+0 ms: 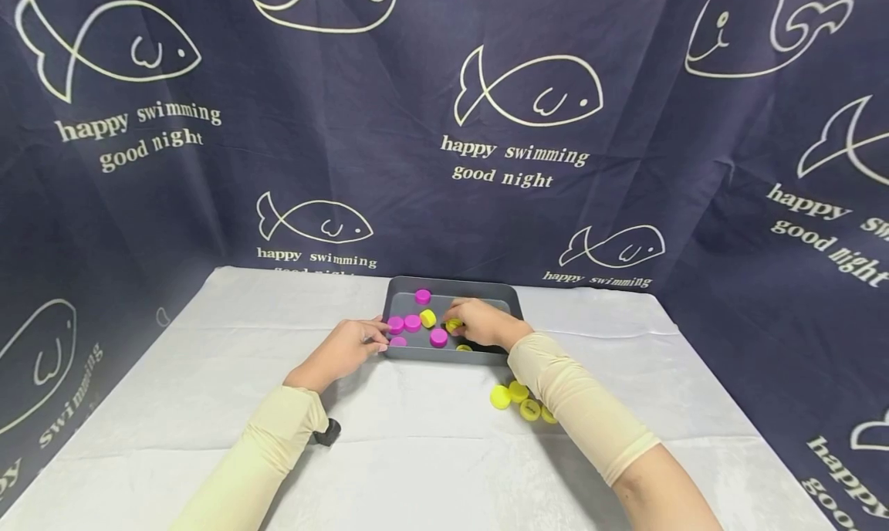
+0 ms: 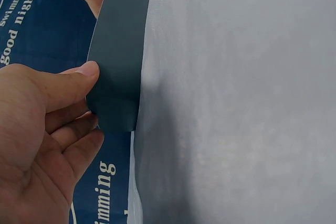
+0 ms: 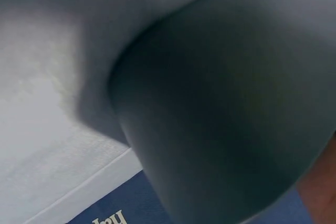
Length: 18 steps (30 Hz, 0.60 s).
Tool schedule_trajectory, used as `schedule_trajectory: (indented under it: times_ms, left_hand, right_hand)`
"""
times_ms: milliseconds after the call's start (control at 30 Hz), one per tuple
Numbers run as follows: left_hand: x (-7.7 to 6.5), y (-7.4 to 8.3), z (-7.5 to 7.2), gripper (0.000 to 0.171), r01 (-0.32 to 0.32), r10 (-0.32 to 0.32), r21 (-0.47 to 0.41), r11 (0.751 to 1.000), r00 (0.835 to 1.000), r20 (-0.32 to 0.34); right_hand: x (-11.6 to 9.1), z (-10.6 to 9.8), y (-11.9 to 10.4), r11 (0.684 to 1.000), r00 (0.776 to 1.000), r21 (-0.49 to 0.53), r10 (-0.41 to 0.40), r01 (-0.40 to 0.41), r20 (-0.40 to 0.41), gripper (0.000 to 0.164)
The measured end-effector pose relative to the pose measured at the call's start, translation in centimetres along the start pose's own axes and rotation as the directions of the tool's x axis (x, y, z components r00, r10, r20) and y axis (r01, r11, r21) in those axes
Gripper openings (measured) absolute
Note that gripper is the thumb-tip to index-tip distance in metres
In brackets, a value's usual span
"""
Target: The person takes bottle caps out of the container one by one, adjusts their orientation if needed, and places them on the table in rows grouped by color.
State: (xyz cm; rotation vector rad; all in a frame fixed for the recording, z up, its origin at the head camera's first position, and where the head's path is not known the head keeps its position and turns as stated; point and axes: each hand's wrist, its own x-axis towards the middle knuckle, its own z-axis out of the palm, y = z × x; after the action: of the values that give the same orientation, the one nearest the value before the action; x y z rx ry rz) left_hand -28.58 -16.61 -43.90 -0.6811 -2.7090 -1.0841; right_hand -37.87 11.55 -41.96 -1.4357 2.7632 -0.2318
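Observation:
A dark grey rectangular tray (image 1: 444,356) sits on the white-covered table. My left hand (image 1: 347,348) holds its left front corner; in the left wrist view, the thumb of that hand (image 2: 39,114) presses the rim of the tray (image 2: 118,51). Inside the tray, my right hand (image 1: 482,322) pinches a yellow bottle cap (image 1: 454,325), partly hidden by the fingers. Just left of it another yellow cap (image 1: 427,319) stands tilted. Several magenta caps (image 1: 438,337) lie in the tray's left half. In the right wrist view, the tray wall (image 3: 210,114) hides nearly all of the right hand.
Several yellow caps (image 1: 500,397) lie on the table in front of the tray's right side, partly behind the right sleeve (image 1: 576,400). A small black object (image 1: 328,432) is at the left cuff. Dark blue fish-print cloth (image 1: 417,230) hangs behind and at both sides.

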Motion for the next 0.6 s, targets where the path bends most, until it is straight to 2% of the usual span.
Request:
schedule_trajectory:
  times_ms: [267, 433, 600]
  left_hand:
    - [-0.1, 0.3, 0.0, 0.004, -0.006, 0.006, 0.002, 1.000, 1.000, 0.004]
    - [-0.2, 0.7, -0.2, 0.005, 0.018, -0.018, 0.000, 1.000, 1.000, 0.005]
    - [-0.2, 0.7, -0.2, 0.005, 0.028, -0.028, 0.007, 1.000, 1.000, 0.004]
  right_hand:
    - [-1.2, -0.4, -0.2, 0.997, 1.000, 0.072, 0.019, -0.020, 0.011, 0.028]
    - [-2.8, -1.1, -0.7, 0.987, 0.998, 0.154, 0.046, -0.038, -0.048, 0.027]
    - [-4.8, -1.9, -1.3, 0.975, 0.986, 0.214, 0.092, -0.060, -0.142, 0.026]
